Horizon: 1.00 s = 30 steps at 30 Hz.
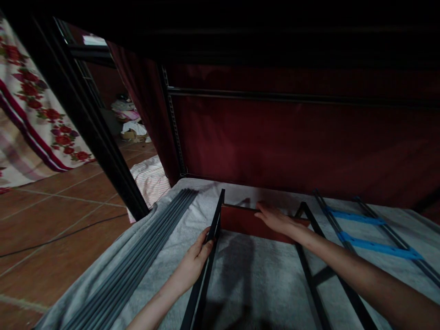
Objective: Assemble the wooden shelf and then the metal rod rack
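Observation:
My left hand (195, 256) is closed around the black metal frame side (206, 275), thumb on the near face. Between that side and a second black frame side (309, 270) on the right stands a reddish-brown panel (240, 222). My right hand (273, 220) reaches over to the panel's upper edge, its fingers stretched out and touching or just above it; I cannot tell which. The right forearm passes across the second frame side. Both sides and the panel rest on a grey blanket.
Several grey rods (144, 252) lie side by side on the blanket (275, 275) at left. Dark rails with blue crosspieces (378, 247) lie at right. A black post (99, 133) rises at left, a dark beam overhead, and a maroon curtain (292, 137) hangs behind.

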Available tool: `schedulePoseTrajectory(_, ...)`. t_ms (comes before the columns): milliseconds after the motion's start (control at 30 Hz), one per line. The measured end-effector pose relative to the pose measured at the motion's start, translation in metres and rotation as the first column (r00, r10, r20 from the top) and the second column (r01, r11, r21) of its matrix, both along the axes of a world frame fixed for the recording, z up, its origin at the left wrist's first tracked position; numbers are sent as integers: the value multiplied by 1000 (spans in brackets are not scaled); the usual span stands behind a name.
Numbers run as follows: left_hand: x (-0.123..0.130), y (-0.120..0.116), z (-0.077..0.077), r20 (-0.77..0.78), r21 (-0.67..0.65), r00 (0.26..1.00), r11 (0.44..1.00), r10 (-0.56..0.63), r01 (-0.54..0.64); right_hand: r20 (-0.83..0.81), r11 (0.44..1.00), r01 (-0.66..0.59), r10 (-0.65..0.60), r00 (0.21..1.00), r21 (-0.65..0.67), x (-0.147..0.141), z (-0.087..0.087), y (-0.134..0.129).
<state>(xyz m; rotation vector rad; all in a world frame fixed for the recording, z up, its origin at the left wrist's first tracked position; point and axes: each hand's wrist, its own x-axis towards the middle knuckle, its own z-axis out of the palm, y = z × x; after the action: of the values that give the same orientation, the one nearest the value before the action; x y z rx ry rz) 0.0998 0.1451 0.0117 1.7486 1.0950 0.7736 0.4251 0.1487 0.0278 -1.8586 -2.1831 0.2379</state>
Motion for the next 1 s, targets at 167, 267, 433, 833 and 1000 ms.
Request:
schedulePoseTrajectory(167,0,0,0,32,-37,999,999,-19,20,15,999,22,-23,1000,36,3,-6,3)
schedulePoseTrajectory(267,0,1,-4,44,-45,999,999,-14,16,28,1000,28,-28,999,0,1,-3,3)
schedulePoseTrajectory(433,-2,3,-14,11,-82,1000,996,-18,18,35,998,61,-60,998,-24,-1,3,0)
schedulePoseTrajectory(833,-1,0,-13,69,-125,998,992,-13,21,52,1000,-10,11,999,-11,-15,5,6)
schedulePoseTrajectory(1000,-4,1,-13,204,-262,978,965,43,13,-6,997,-77,77,997,7,-28,5,19)
